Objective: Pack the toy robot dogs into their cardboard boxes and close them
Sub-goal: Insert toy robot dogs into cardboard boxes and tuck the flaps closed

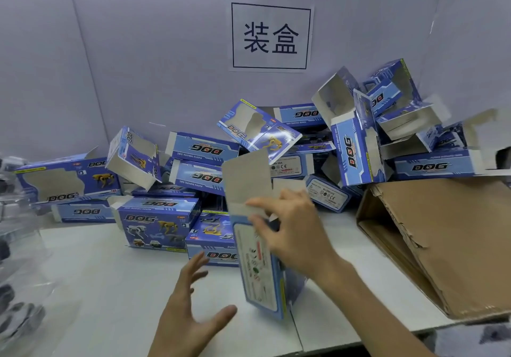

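A blue toy-dog box (pixel 260 273) stands on end on the white table, its grey top flap (pixel 247 179) raised open. My right hand (pixel 293 229) grips the box near its upper end, fingers curled round the edge. To the left of the box, my left hand (pixel 190 298) hovers with fingers spread and holds nothing. A heap of blue DOG boxes (pixel 204 149), many open and empty, lies along the back wall. Dark toy dogs in clear plastic (pixel 16 312) show blurred at the far left edge.
A large brown carton (pixel 448 240) lies on its side at the right, its mouth facing left. A paper sign (pixel 271 36) hangs on the back wall. The white table (pixel 96 273) has a seam near its front edge.
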Action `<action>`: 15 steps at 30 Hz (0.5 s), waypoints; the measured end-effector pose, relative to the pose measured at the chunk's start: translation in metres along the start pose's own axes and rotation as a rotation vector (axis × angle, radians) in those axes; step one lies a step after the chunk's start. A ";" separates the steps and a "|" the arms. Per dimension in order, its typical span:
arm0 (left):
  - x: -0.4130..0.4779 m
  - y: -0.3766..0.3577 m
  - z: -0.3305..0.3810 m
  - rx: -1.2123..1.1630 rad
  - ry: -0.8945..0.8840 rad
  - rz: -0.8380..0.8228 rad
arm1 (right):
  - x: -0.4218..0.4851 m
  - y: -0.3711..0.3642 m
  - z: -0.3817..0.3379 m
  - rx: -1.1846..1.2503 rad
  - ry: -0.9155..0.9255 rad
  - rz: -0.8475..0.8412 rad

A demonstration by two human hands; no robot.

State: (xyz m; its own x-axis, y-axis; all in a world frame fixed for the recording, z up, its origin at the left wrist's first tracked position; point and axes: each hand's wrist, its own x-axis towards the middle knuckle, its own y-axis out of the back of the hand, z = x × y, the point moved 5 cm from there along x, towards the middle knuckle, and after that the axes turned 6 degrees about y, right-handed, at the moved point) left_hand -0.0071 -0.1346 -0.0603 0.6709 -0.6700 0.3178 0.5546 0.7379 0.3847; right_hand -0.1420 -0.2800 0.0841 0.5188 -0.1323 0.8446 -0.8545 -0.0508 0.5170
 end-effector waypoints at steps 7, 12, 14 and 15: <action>0.009 -0.009 0.044 -0.138 -0.071 0.207 | -0.006 -0.030 -0.045 0.154 0.064 0.044; 0.001 0.001 0.043 0.012 0.027 0.339 | -0.012 -0.038 -0.051 0.204 0.094 0.063; 0.001 0.000 0.045 0.057 0.032 0.359 | -0.018 -0.041 -0.056 0.202 0.165 0.066; 0.000 0.001 0.049 0.069 0.029 0.378 | -0.022 -0.042 -0.061 0.179 0.216 0.070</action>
State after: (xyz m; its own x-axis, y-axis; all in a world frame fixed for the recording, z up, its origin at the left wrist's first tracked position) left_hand -0.0307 -0.1377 -0.0178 0.8361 -0.3487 0.4236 0.2321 0.9244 0.3028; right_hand -0.1155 -0.2149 0.0523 0.4351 0.0711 0.8976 -0.8695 -0.2256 0.4394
